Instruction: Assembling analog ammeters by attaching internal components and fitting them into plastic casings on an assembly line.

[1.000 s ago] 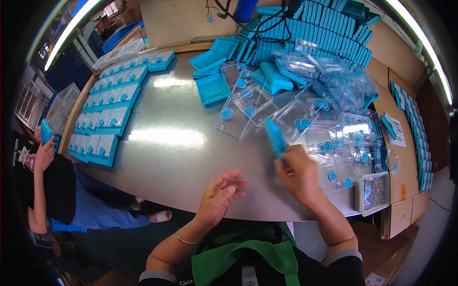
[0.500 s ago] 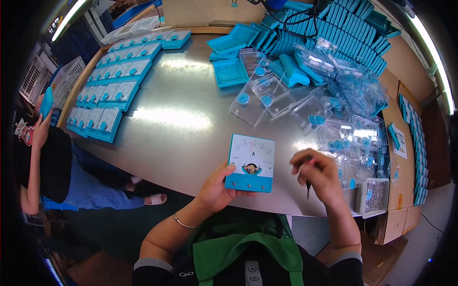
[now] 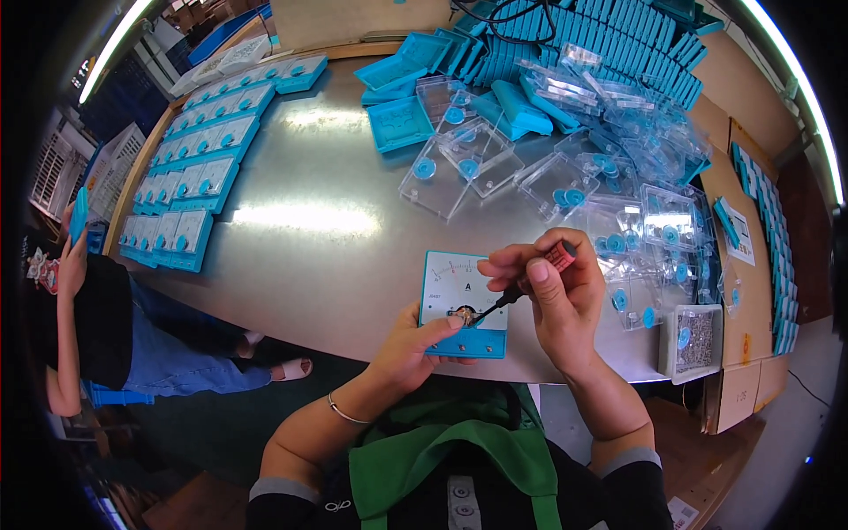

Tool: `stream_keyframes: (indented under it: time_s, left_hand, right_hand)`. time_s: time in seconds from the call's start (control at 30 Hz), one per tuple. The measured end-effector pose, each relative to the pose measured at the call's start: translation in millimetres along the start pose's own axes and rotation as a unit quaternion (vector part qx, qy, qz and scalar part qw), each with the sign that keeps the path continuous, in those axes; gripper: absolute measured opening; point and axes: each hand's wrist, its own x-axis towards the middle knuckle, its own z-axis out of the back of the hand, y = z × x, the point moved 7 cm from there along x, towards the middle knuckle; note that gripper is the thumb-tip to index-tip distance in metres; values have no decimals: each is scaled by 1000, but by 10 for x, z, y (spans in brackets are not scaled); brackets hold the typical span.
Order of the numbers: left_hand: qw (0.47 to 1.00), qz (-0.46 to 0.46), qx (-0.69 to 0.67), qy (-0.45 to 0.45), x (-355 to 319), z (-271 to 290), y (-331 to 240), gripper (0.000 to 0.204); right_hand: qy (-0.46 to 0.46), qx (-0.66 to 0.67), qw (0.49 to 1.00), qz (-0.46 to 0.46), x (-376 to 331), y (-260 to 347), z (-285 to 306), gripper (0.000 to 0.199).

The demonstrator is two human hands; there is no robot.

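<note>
From where I stood, the blue and white meter (image 3: 458,287) was in the person's left hand (image 3: 408,344), held over the near edge of the metal table (image 3: 353,300), right in front of the body. That hand gripped it by its lower left side, the thumb laid across the face beside the round opening and some fingers tucked under the bottom edge, a hold that looked meant to steady it while leaving the opening bare. The face was turned up toward the wearer, presumably so the small works inside could be seen. The right hand (image 3: 570,305) grasped a screwdriver (image 3: 560,255) by its red handle, thumb and fingers round it, slanting it so the tip came down at the opening; whether the tip touched anything I could not tell. The slant probably kept the fingers from blocking the view. Loose clear covers (image 3: 632,132) lay heaped to the right and beyond, likely there to be within easy reach, with blue cases (image 3: 609,44) packed in rows behind them. A pale tub (image 3: 669,353) of tiny metal parts sat at the near right edge, its walls seemingly there to stop them scattering. On the left, other meters (image 3: 208,159) overlapped in tidy rows, perhaps to save room.
</note>
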Motion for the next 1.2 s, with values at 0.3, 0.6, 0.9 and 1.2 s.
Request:
stream_keyframes:
  time_s: [0.3,0.6,0.9,1.2]
  left_hand:
    - [1000,2,14,-12,10,-79,55,38]
    - [973,-116,198,36,-14,-94,-99,32]
    - [974,-208,-3,-93,-180,514,-580,30]
    - [952,-274,5,-139,-366,820,-834,29]
  right_hand:
    - [5,-10,1000,12,-80,-6,98,19]
    - [8,89,975,-202,176,-306,141,16]
    - [110,-481,856,156,740,-536,-69,16]
    - [174,-541,813,122,310,-617,-165,16]
